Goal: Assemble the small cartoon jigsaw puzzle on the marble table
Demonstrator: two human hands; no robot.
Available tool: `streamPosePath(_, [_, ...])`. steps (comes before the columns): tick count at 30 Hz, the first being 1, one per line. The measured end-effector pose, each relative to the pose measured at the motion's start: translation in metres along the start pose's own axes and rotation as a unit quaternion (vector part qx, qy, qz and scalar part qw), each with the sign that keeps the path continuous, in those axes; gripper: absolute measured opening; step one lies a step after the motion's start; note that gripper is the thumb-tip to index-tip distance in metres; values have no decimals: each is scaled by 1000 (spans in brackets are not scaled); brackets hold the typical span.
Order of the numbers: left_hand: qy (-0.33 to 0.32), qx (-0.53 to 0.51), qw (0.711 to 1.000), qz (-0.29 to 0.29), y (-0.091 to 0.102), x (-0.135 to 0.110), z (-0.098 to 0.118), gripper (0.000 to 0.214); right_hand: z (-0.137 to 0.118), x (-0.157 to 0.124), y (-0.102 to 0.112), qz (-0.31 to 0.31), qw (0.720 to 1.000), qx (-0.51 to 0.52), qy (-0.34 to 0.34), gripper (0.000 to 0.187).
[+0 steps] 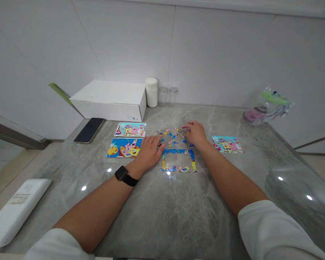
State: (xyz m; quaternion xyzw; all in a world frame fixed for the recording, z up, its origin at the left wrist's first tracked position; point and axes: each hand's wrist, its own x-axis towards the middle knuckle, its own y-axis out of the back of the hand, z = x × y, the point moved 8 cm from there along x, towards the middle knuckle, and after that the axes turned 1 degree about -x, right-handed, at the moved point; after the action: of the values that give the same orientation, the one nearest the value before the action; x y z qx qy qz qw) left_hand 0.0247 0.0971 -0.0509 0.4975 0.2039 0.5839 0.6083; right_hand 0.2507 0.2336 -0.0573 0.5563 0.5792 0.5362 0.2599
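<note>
My left hand lies with fingers stretched out over the right edge of a blue cartoon picture card, its thumb beside loose puzzle pieces. My right hand is over the right side of the scattered jigsaw pieces; its index finger reaches out to them, and I see no piece held. Nearer to me lies a partly joined jigsaw border, with a gap in its bottom edge and a bare middle. A second picture card lies behind the blue one, and a joined cartoon picture is right of my right forearm.
A white box, a white bottle and two clear jars stand along the wall. A phone lies left, and a white device is at the near left edge. A plastic bag sits at the back right.
</note>
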Motion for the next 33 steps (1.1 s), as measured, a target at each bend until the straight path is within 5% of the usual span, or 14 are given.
streamPosePath(14, [-9,9,1000,5,0,0,1,45,-20,-12,-3,-46,996,-64,29,49])
streamPosePath(21, [79,33,992,97,15,-2,-12,63,-31,-15,-6,-73,993,-72,51,53])
streamPosePath(33, [43,28,995,91,9,-2,-12,79,-31,-17,4,-53,998,-35,15,47])
